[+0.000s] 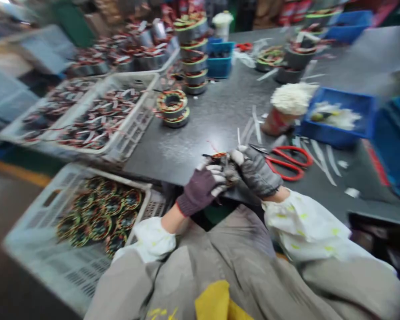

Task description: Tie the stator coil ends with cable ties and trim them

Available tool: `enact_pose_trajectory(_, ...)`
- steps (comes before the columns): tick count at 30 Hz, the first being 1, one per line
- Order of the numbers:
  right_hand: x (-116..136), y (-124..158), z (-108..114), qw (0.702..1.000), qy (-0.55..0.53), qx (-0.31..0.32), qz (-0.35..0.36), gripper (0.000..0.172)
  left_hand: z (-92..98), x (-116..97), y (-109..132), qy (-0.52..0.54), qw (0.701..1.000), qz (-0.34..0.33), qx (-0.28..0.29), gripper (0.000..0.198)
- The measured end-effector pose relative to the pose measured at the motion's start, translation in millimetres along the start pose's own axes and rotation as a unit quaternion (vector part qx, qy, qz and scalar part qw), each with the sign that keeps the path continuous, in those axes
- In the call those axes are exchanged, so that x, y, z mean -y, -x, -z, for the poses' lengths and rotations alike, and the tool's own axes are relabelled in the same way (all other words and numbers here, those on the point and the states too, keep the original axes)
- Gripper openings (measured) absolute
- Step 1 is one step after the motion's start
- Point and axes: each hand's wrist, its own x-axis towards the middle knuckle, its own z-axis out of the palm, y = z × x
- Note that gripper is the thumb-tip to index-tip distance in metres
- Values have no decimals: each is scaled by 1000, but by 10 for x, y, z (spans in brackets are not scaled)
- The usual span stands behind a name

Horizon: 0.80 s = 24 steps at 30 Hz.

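At the table's near edge, my left hand (202, 186), in a purple glove with pale fingertips, is closed around a motor stator (219, 155) with copper windings. My right hand (256, 171), in a grey glove, meets it from the other side with fingers pinched together at the stator's right. A thin white strip (238, 135) shows just above those fingertips; whether they grip it or the stator I cannot tell. Both gloves hide most of the stator. Red-handled scissors (290, 162) lie on the table right beside my right hand.
Two stacked stators (172, 106) stand ahead, with a taller stack (195, 58) behind. White crates (120, 151) of wired stators sit left; a lower crate (36, 231) holds more. Right are a tub of white pieces (276, 122), a blue tray (336, 138) and loose white strips (322, 162).
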Motion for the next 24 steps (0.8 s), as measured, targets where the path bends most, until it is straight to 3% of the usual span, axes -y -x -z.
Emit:
enact_pose_trajectory(3,-309,216,532,989,-23,-113,-93,50,101,-73,38,-17,994,53,-96,20)
enact_pose_trajectory(5,-493,244,820,976,95,-108,-165,45,125,-207,39,-60,987,84,-123,19)
enact_pose_trajectory(8,-741,136,1016,903,334,80,-257,46,55,-337,-53,-99,986,90,-95,13)
enact_pose_trajectory(9,-805,80,1021,879,369,139,-267,44,28,-333,-97,-100,987,94,-85,13)
enact_pose_trajectory(11,-901,-15,993,862,388,196,-262,35,12,-260,-175,-96,988,101,-70,14)
enact_pose_trajectory(14,-993,-16,967,891,328,199,-242,28,108,-77,-219,-67,993,94,-32,16)
enact_pose_trajectory(18,-1110,342,935,945,203,133,-219,30,252,84,-165,-47,994,87,-39,14)
enact_pose_trajectory(21,-1129,683,774,979,105,46,-170,46,228,112,-128,-52,991,100,-68,13)
enact_pose_trajectory(24,-989,812,540,984,90,29,-153,58,164,118,-128,-37,990,114,-76,13)
